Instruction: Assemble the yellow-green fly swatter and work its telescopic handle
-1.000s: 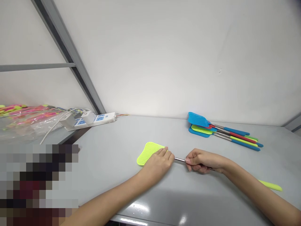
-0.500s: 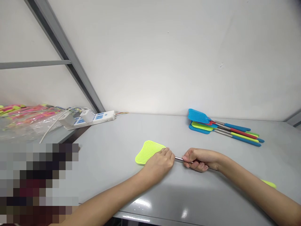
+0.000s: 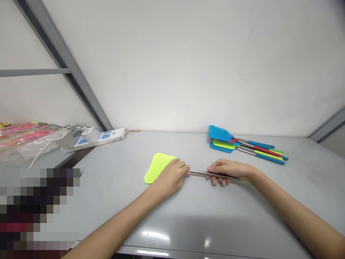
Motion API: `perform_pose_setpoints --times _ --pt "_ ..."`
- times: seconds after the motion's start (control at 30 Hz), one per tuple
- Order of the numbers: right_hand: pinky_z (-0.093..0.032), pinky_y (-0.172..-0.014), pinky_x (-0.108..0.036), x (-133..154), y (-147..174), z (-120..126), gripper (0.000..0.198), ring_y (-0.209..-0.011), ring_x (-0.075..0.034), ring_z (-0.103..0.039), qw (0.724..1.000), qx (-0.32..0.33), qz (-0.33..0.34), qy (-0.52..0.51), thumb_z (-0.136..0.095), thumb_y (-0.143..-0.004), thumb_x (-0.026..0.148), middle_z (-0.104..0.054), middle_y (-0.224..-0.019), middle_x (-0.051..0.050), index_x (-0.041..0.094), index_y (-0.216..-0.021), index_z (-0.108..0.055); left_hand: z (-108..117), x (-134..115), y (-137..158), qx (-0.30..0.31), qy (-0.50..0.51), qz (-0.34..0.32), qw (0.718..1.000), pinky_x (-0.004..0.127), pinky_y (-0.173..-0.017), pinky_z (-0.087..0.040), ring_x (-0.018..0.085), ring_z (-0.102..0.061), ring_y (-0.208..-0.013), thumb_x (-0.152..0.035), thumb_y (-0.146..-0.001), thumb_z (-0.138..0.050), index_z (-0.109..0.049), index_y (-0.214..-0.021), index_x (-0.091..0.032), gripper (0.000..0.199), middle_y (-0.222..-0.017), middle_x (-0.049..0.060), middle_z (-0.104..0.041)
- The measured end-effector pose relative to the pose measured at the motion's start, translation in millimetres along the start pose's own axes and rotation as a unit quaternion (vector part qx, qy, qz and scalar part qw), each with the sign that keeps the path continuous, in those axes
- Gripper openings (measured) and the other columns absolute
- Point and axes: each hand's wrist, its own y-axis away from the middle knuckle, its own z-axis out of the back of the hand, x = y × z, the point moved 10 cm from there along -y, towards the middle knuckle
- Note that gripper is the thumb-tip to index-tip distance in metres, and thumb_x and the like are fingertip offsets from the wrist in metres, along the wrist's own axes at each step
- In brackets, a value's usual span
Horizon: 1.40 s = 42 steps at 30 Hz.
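Hands are working a yellow-green fly swatter (image 3: 157,166) that is lying flat on the grey table (image 3: 188,223), near its middle. The left hand (image 3: 170,176) is pressing down where the mesh head is meeting the metal rod (image 3: 198,173), its fingers together and curled over that joint. The right hand (image 3: 228,170) is gripping the rod further along, fingers wrapped and clamped on it, with the swatter's handle hidden beneath the palm and wrist. Judging by the short stretch of bare rod showing between the two hands, the step in hand appears to be sliding the telescoping rod along its length while the head is being held still; whether it is going in or out cannot be told. A next move would seem to call for a straight pull or push along the rod, with the left hand keeping the head from skidding. Well apart, by the wall, a pile of blue, green and red swatters (image 3: 242,147) is lying, and a power strip (image 3: 94,138) is sitting at the far left edge.
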Motion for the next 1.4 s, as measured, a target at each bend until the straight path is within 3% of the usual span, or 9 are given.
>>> perform_pose_setpoints --times 0.13,0.37,0.63,0.87,1.4 --pt "-0.032 -0.04 -0.016 -7.5 9.5 25.1 0.043 -0.045 -0.005 -0.045 0.998 -0.027 -0.016 0.054 -0.048 -0.076 0.052 -0.059 -0.067 -0.004 0.011 -0.082 -0.06 3.6 18.5 1.7 -0.012 0.007 0.028 0.999 0.032 -0.074 -0.038 0.016 -0.047 -0.073 -0.021 -0.088 -0.032 -0.049 -0.074 -0.018 0.022 -0.072 0.002 -0.051" --pt "-0.03 -0.042 -0.017 -9.7 15.9 42.5 0.039 -0.045 -0.005 -0.039 0.992 -0.048 -0.021 0.112 -0.05 -0.076 0.05 -0.05 -0.058 0.001 0.013 -0.079 -0.06 6.4 34.2 3.5 -0.004 0.012 0.055 0.998 0.029 -0.067 -0.037 0.016 -0.047 -0.071 -0.025 -0.088 -0.032 -0.048 -0.071 -0.018 0.025 -0.07 0.001 -0.051" --pt "-0.028 -0.042 -0.018 -13.2 10.9 43.2 0.039 -0.044 -0.005 -0.037 0.993 -0.043 -0.023 0.106 -0.051 -0.073 0.052 -0.049 -0.057 0.001 0.014 -0.075 -0.058 -2.6 37.5 4.9 0.04 0.018 0.081 0.996 0.026 -0.057 -0.034 0.016 -0.048 -0.063 -0.035 -0.087 -0.033 -0.047 -0.063 -0.018 0.033 -0.063 0.002 -0.051" --pt "-0.027 -0.042 -0.018 -10.3 11.6 39.6 0.035 -0.043 -0.005 -0.036 0.993 -0.034 -0.009 0.117 -0.052 -0.075 0.047 -0.048 -0.055 0.002 0.013 -0.075 -0.058 -12.7 26.7 7.3 0.063 0.04 0.061 0.995 0.025 -0.054 -0.03 0.014 -0.044 -0.055 -0.035 -0.087 -0.032 -0.045 -0.058 -0.018 0.036 -0.055 0.0 -0.048" --pt "-0.024 -0.04 -0.018 -5.3 7.6 20.7 0.039 -0.043 -0.005 -0.033 0.993 -0.027 -0.001 0.112 -0.051 -0.074 0.05 -0.045 -0.055 0.002 0.012 -0.076 -0.06 -15.6 21.6 9.0 0.094 0.023 0.078 0.992 0.023 -0.049 -0.024 0.012 -0.048 -0.055 -0.038 -0.088 -0.03 -0.05 -0.074 -0.019 0.03 -0.064 -0.001 -0.055"
